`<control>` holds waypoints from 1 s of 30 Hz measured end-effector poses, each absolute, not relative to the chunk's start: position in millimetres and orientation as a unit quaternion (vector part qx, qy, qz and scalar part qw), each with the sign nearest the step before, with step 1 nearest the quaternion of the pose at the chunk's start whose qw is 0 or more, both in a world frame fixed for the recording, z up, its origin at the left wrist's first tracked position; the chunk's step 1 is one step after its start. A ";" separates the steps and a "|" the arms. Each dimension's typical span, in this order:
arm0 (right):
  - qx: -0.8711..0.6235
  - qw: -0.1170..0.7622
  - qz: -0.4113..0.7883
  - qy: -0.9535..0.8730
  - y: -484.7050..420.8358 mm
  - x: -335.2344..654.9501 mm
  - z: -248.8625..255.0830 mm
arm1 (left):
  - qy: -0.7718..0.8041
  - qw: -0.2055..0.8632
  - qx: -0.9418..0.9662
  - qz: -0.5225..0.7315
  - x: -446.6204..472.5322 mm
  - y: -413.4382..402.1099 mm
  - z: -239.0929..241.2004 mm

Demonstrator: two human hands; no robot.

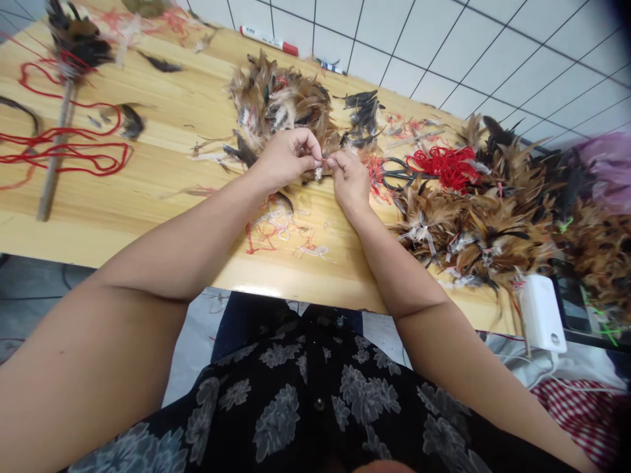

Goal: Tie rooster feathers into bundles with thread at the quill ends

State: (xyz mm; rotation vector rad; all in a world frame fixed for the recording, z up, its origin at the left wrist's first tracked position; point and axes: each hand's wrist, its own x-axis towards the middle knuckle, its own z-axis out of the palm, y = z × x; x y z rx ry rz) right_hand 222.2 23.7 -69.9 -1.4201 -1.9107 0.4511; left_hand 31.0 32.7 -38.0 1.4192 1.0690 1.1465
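Pinching a fine red strand [324,159] between both hands, just in front of the brown feather bundle [288,98]. Left hand [286,156] has thumb and index closed on it; right hand [351,177] has its fingertips closed on it too, almost touching the left. Only a short bit shows between them. Small white tuft [318,173] sits right under the fingertips; can't tell if it's tied to the strand or to the bundle behind. Close two-handed pinch looks like the way to control something this thin.

Black feathers [363,108] lie right of the bundle. Black-handled scissors [398,174] are just beside the right hand, against the red cord pile [446,167]; presumably parked there for reach. More feather bundles [483,220] crowd the right side, up to the white plug-in device [542,312] at the front edge.

Far left: feather-topped stick [62,131] with red cord loops [93,157] over it. Red-capped marker [269,39] lies along the back edge, by the tiled wall [389,33].

Clearance: right arm is tight against the feathers. Left has more wooden tabletop [162,197] to swing over. Front edge runs under both forearms, with thread scraps [263,240] between them.
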 end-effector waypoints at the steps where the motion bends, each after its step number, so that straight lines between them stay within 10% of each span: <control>1: -0.553 0.340 0.170 -0.742 22.6 222.0 -67.5 | 0.440 0.495 0.584 0.469 30.2 32.6 -37.7; 18: -0.739 0.116 0.163 -0.643 2.2 219.3 -12.8 | 0.506 0.430 0.588 0.461 25.4 38.6 -32.6; 30: -0.534 0.406 0.434 -0.601 30.3 236.2 -48.5 | 0.544 0.336 0.700 0.317 5.5 37.4 -26.3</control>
